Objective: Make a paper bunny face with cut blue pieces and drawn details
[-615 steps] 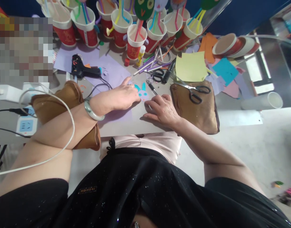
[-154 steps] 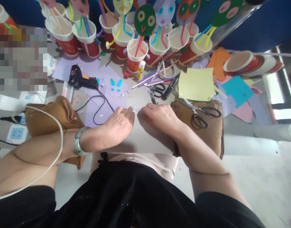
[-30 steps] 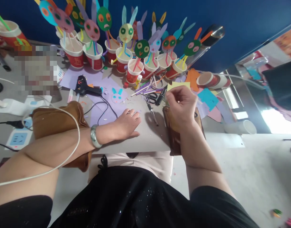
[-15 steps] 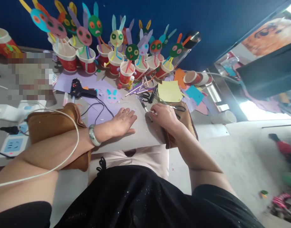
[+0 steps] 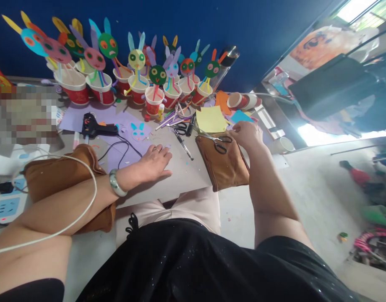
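Note:
My left hand [image 5: 155, 162] rests flat on the tabletop with its fingers out, holding nothing, beside purple paper and a purple rabbit face [image 5: 138, 131] with blue ears. Over the colored paper scraps on the right, my right hand [image 5: 250, 133] has loosely bent fingers apart, with nothing visible in them. Its fingertips are beside the blue paper [image 5: 241, 116]; contact is unclear. Left of that hand, scissors [image 5: 222, 144] lie on a brown cloth pad [image 5: 227, 167]. A pen [image 5: 184, 145] lies on the table between my hands.
Red-and-white paper cups [image 5: 154, 104] with rabbit figures stand along the blue wall. A black glue gun [image 5: 97, 126] lies on purple paper, its cord near my left hand. Yellow paper [image 5: 212, 119], a glue stick [image 5: 160, 112] and a power strip [image 5: 7, 205] are around; a white cable crosses my left forearm.
My right hand has moved from beside the pen, across the brown pad, to the colored paper on the right. The pen now lies apart from it. My left hand stays on the table.

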{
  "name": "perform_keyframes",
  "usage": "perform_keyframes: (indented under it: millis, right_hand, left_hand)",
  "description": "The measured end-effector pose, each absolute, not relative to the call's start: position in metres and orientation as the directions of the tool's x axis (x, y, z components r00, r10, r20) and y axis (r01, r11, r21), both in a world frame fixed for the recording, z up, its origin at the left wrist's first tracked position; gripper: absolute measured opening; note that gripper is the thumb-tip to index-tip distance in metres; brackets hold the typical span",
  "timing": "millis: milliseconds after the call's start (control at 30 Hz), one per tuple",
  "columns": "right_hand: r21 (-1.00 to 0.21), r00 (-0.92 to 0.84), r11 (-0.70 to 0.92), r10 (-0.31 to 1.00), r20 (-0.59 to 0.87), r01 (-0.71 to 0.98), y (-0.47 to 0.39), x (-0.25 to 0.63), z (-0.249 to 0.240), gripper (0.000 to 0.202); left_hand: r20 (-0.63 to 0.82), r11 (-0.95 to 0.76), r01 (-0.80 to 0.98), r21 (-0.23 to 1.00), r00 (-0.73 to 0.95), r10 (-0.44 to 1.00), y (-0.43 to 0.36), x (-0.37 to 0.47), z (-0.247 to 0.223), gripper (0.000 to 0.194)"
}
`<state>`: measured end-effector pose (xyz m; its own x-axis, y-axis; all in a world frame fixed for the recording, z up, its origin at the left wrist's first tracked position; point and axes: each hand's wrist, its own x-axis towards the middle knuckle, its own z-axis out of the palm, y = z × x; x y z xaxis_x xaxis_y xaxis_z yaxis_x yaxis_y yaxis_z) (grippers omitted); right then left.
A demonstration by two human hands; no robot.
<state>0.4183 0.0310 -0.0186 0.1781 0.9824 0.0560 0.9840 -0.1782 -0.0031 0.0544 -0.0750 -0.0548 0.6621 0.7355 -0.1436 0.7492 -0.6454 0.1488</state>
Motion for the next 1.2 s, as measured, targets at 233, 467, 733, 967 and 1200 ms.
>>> perform_keyframes:
  millis: [233,467,733,967,1200]
  right_hand:
    - [-0.119,0.081,-0.078,0.996,0.020,0.990,0.045,0.425,-0.036,0.041]
    - [-0.226,0.217,-0.227,0.974,-0.067,0.947,0.090,0.416,-0.055,0.072]
    - [-0.546,0.253,-0.215,0.967,-0.005,0.810,0.102,0.431,-0.051,0.015]
    - [-0.762,0.340,-0.214,0.941,0.009,0.611,0.104,0.434,-0.045,0.022]
    - [-0.875,0.441,-0.287,0.892,-0.097,0.389,0.103,0.442,-0.019,0.026]
  left_hand:
    - [-0.136,-0.650,0.750,0.127,0.662,0.737,-0.076,0.055,-0.052,0.050]
    - [-0.112,-0.672,0.732,0.114,0.682,0.723,-0.076,0.052,-0.056,0.048]
    - [-0.090,-0.668,0.729,0.150,0.683,0.725,-0.075,0.050,-0.058,0.047]
    - [-0.109,-0.667,0.730,0.149,0.683,0.722,-0.076,0.050,-0.055,0.046]
    - [-0.088,-0.666,0.726,0.170,0.684,0.724,-0.075,0.049,-0.059,0.043]
